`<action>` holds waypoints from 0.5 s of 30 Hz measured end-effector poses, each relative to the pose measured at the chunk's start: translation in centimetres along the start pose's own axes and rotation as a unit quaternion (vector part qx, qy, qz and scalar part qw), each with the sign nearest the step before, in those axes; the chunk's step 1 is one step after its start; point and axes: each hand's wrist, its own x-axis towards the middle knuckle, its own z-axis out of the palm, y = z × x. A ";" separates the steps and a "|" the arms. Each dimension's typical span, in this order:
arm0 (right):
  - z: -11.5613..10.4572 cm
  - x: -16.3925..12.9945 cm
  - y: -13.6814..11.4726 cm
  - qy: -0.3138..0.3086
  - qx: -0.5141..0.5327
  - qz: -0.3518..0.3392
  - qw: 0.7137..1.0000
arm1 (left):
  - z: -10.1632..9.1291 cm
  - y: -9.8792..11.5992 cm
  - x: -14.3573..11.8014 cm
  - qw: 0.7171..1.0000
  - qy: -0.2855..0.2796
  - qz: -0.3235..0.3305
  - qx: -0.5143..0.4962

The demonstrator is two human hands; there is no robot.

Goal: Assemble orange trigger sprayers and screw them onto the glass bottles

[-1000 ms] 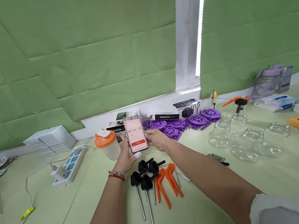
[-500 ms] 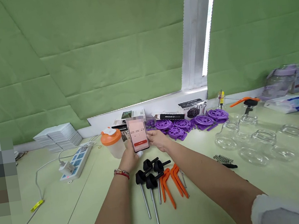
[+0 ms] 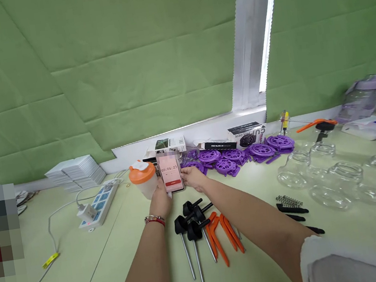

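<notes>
A smartphone stands near upright toward the back of the table, its pink screen showing a timer at 00:06:23. My left hand grips its lower left edge, and the fingers of my right hand close on its right edge. Close beside my left hand is a shaker cup with an orange lid. Below the hands lie several black cup-shaped parts with metal rods and several orange levers. Purple slotted discs are heaped right of my right hand.
Clear glass vessels cover the right side, with springs and black handles nearer my right arm. Opened boxes line the wall. A power strip with a plugged-in charger and white stacked sheets occupy the left.
The phone has shifted a little left, nearer the shaker cup, with both hands still on it. The view has turned slightly, and more black handles show beside my right arm.
</notes>
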 end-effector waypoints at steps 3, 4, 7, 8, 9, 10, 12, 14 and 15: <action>0.1 0.0 -0.2 0.003 0.000 0.013 1.000 | 0.1 -0.2 0.0 1.000 0.002 0.006 0.022; 0.2 0.0 -0.2 0.003 0.000 0.015 1.000 | 0.1 -0.2 0.0 1.000 0.002 0.009 0.030; 0.2 0.1 -0.4 0.000 0.000 0.019 1.000 | 0.1 -0.2 -0.1 0.998 -0.001 0.003 0.057; 0.2 0.2 -0.4 -0.003 -0.001 0.020 1.000 | 0.1 -0.1 -0.1 0.998 -0.005 -0.006 0.067; 0.2 0.2 -0.4 -0.006 -0.001 0.021 1.000 | 0.0 -0.1 -0.1 0.997 -0.009 -0.015 0.075; 0.1 0.3 -0.4 -0.008 -0.002 0.022 1.000 | 0.0 0.0 -0.1 0.996 -0.012 -0.022 0.081; 0.0 0.5 -0.3 -0.013 -0.005 0.023 1.000 | -0.1 0.2 -0.1 0.995 -0.015 -0.032 0.091; -0.1 0.7 -0.1 -0.017 -0.009 0.020 1.000 | 0.0 0.3 0.0 0.995 -0.014 -0.034 0.098; -0.2 0.8 0.0 -0.018 -0.011 0.017 1.000 | 0.0 0.3 0.0 0.994 -0.013 -0.035 0.102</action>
